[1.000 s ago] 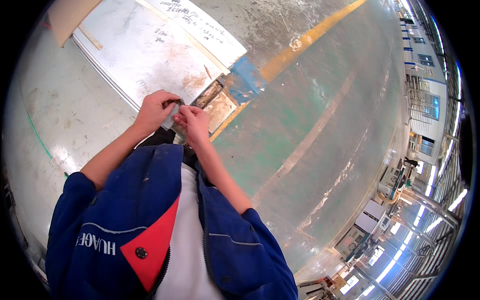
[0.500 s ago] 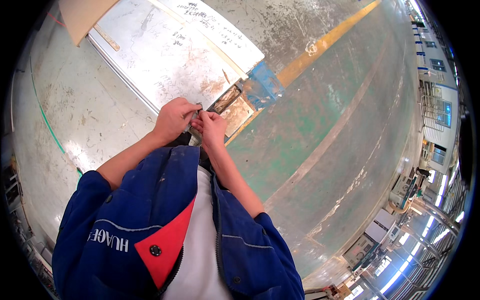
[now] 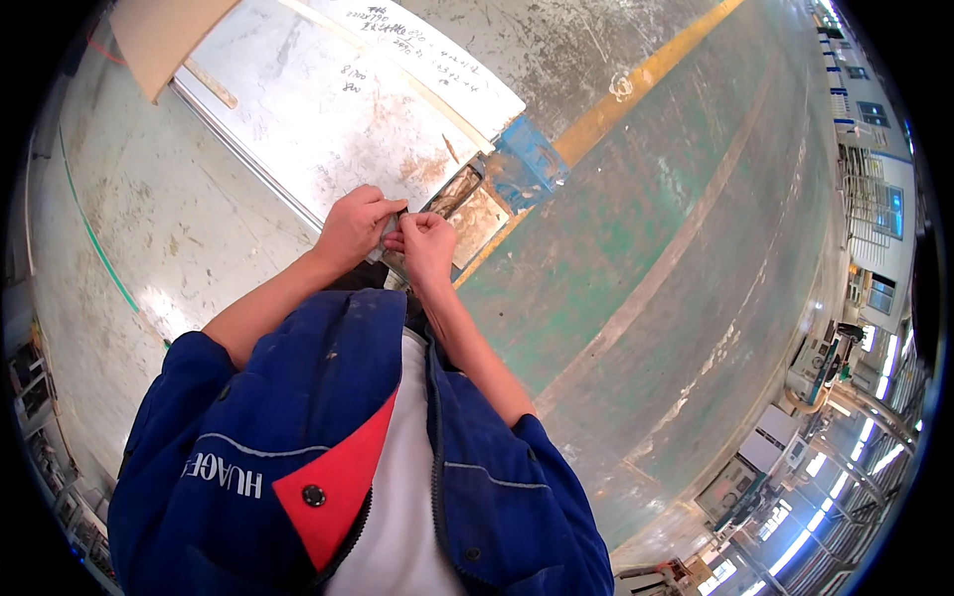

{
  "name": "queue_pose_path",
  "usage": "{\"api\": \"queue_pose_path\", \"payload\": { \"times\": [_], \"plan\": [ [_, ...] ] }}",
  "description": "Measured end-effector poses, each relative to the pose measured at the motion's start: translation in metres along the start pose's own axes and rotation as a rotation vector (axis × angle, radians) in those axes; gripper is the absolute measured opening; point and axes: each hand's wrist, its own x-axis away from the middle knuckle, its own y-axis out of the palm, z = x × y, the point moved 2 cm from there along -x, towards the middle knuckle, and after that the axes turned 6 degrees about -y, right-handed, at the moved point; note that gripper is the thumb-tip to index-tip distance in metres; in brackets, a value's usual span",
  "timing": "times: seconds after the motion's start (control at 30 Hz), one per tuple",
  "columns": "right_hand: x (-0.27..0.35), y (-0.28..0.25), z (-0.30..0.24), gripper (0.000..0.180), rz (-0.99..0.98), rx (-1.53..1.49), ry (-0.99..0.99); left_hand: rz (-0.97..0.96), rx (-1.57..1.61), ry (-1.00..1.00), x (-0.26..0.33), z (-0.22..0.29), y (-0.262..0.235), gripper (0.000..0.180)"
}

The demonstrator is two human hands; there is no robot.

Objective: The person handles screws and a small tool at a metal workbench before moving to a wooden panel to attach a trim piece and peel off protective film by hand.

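My left hand (image 3: 350, 230) and my right hand (image 3: 427, 248) are close together over the near corner of a white board-topped table (image 3: 328, 119). Between their fingertips is a small dark piece (image 3: 401, 213), too small to name. The left thumb and forefinger pinch at it. My right fingers are curled and pressed together right beside it, and what they hold, if anything, is hidden. Something pale and greyish shows below the left fingers, partly covered.
Handwriting and brown stains mark the white top. A tan panel (image 3: 169, 40) and a thin wooden strip (image 3: 211, 83) are at its far left. A blue metal piece (image 3: 529, 164) and a brown board (image 3: 481, 226) adjoin its right side. A yellow line (image 3: 646, 84) crosses the floor.
Both hands stay together at the table corner with small finger movements. The right hand has shifted slightly right, and the dark piece shows a little more between the fingertips.
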Motion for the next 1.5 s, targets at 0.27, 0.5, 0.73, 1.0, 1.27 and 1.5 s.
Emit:
{"api": "queue_pose_path", "payload": {
  "times": [0.27, 0.5, 0.73, 1.0, 1.27, 1.5],
  "plan": [
    [0.000, -0.005, 0.007, 0.018, 0.024, 0.023, 0.077, 0.109, 0.301, -0.325, 0.009, 0.006, -0.002, 0.020],
    [-0.003, -0.006, 0.023, 0.019, 0.006, -0.003, -0.011, -0.015, 0.030, -0.031, 0.013, 0.021, -0.005, 0.024],
    [-0.001, -0.004, 0.029, 0.020, 0.011, 0.034, -0.046, 0.019, -0.060, 0.017, 0.009, 0.010, 0.003, 0.026],
    [-0.002, -0.001, 0.017, 0.020, 0.011, 0.080, 0.011, 0.051, 0.153, -0.231, 0.001, 0.003, -0.002, 0.023],
    [0.003, 0.004, 0.013, 0.018, -0.009, 0.003, -0.007, -0.010, -0.045, -0.024, 0.007, 0.002, -0.002, 0.026],
    [-0.001, 0.003, 0.021, 0.021, -0.016, -0.059, 0.087, -0.027, 0.049, -0.107, 0.006, 0.001, -0.001, 0.026]
  ]
}}
